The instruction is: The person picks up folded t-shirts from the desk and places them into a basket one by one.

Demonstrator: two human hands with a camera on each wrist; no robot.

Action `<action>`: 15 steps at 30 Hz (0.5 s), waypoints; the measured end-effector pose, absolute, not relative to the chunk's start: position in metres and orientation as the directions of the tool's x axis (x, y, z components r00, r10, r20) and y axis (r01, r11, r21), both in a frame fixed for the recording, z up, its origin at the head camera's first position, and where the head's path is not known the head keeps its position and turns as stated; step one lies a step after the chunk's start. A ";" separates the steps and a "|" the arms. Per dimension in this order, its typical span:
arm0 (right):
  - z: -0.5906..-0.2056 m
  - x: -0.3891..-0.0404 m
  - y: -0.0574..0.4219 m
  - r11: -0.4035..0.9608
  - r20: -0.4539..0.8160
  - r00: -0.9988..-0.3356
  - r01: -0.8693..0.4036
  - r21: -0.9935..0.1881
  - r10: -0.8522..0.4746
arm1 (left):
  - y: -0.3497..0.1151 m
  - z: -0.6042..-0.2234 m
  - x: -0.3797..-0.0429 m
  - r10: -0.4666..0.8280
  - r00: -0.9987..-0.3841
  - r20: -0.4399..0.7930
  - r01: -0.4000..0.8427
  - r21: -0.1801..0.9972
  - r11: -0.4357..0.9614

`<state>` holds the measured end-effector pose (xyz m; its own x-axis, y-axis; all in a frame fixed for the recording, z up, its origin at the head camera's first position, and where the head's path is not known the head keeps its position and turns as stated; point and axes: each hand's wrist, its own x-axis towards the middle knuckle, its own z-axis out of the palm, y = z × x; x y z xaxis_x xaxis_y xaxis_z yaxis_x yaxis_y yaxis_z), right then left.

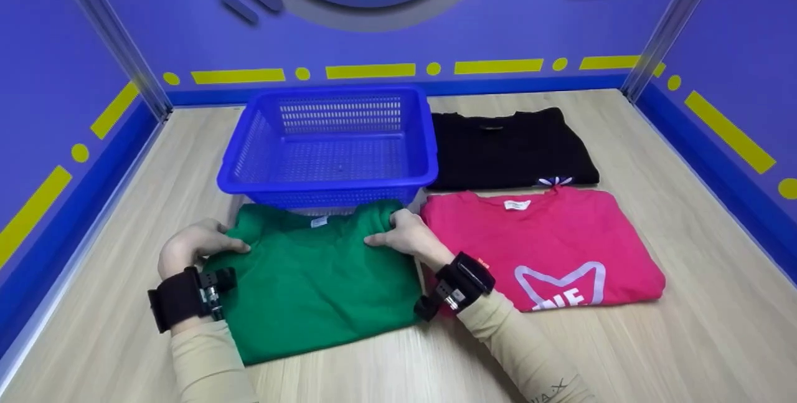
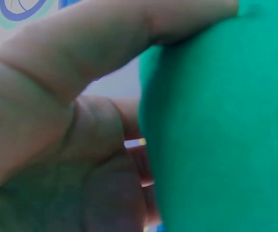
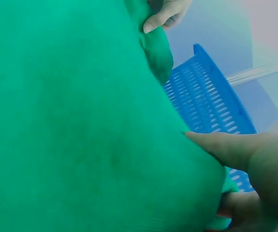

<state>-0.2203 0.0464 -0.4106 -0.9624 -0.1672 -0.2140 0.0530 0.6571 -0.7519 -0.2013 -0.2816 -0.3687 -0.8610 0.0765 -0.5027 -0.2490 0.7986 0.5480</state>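
Nearest to me, tan sleeves (image 1: pixel 523 344) are reaching forward over the pale wooden table (image 1: pixel 348 375), each wrist wearing a black strap (image 1: pixel 177 300). The left hand (image 1: pixel 193 246) is pinching the green shirt (image 1: pixel 317 278) near its upper left corner, and the right hand (image 1: pixel 411 235) is doing the same near the upper right; neither is spread wide. The shirt is lying folded between them, collar label (image 1: pixel 319 222) away from the person, just in front of the basket. Its upper edge is looking slightly raised, though I cannot tell how far.

I take the step in hand to be getting hold of this shirt by two corners; the next move would be calling for an even pull from both hands so that the folded layers stay together.

To the right, a pink shirt (image 1: pixel 473 241) is lying folded. Farther back the blue basket (image 1: pixel 330 187) is standing with nothing inside, a black shirt (image 1: pixel 510 151) beside it, and a blue wall (image 1: pixel 560 23) is closing off the table.

The left wrist view is showing fingers (image 2: pixel 129 113) behind the cloth, which the head view is hiding; the right one is showing fingers (image 3: pixel 242 203) tucked below the thumb. Only the head view is taking in the pink and black shirts.
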 end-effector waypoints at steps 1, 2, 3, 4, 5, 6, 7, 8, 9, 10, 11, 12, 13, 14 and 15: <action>-0.410 -0.220 0.046 0.647 -0.206 -0.962 0.045 -0.761 -0.176 | -0.282 -0.368 -0.200 0.083 -0.862 -0.500 -0.243 0.551 0.798; -0.409 -0.219 0.045 0.630 -0.204 -0.961 0.042 -0.776 -0.187 | -0.282 -0.366 -0.200 0.090 -0.862 -0.499 -0.237 0.553 0.799; -0.408 -0.218 0.045 0.605 -0.206 -0.958 0.045 -0.795 -0.199 | -0.283 -0.365 -0.199 0.099 -0.861 -0.499 -0.230 0.555 0.800; -0.407 -0.217 0.044 0.579 -0.209 -0.955 0.049 -0.814 -0.212 | -0.284 -0.364 -0.198 0.109 -0.861 -0.496 -0.218 0.554 0.803; -0.406 -0.216 0.044 0.553 -0.212 -0.951 0.055 -0.832 -0.224 | -0.284 -0.363 -0.197 0.120 -0.860 -0.497 -0.210 0.557 0.803; -0.404 -0.215 0.044 0.529 -0.215 -0.948 0.060 -0.846 -0.236 | -0.285 -0.362 -0.196 0.126 -0.858 -0.499 -0.207 0.559 0.803; -0.403 -0.214 0.044 0.502 -0.220 -0.944 0.069 -0.862 -0.247 | -0.286 -0.360 -0.195 0.137 -0.854 -0.502 -0.208 0.570 0.795; -0.401 -0.213 0.044 0.481 -0.222 -0.940 0.074 -0.874 -0.259 | -0.286 -0.359 -0.194 0.142 -0.852 -0.505 -0.211 0.577 0.789; -0.399 -0.212 0.045 0.461 -0.218 -0.936 0.071 -0.884 -0.275 | -0.287 -0.357 -0.193 0.147 -0.847 -0.510 -0.215 0.584 0.783; -0.396 -0.211 0.046 0.446 -0.220 -0.933 0.074 -0.892 -0.285 | -0.287 -0.355 -0.191 0.154 -0.844 -0.514 -0.218 0.590 0.777; -0.393 -0.210 0.047 0.435 -0.224 -0.929 0.079 -0.897 -0.293 | -0.287 -0.353 -0.189 0.163 -0.841 -0.517 -0.218 0.598 0.771; -0.389 -0.208 0.048 0.436 -0.229 -0.927 0.081 -0.896 -0.298 | -0.287 -0.351 -0.187 0.170 -0.839 -0.517 -0.217 0.604 0.767; -0.386 -0.207 0.049 0.436 -0.238 -0.922 0.088 -0.896 -0.304 | -0.288 -0.348 -0.185 0.176 -0.837 -0.517 -0.218 0.613 0.759; -0.382 -0.205 0.051 0.439 -0.247 -0.918 0.093 -0.894 -0.309 | -0.288 -0.345 -0.182 0.181 -0.839 -0.513 -0.213 0.617 0.758; -0.378 -0.203 0.052 0.443 -0.253 -0.915 0.094 -0.892 -0.314 | -0.288 -0.342 -0.180 0.190 -0.843 -0.503 -0.199 0.620 0.759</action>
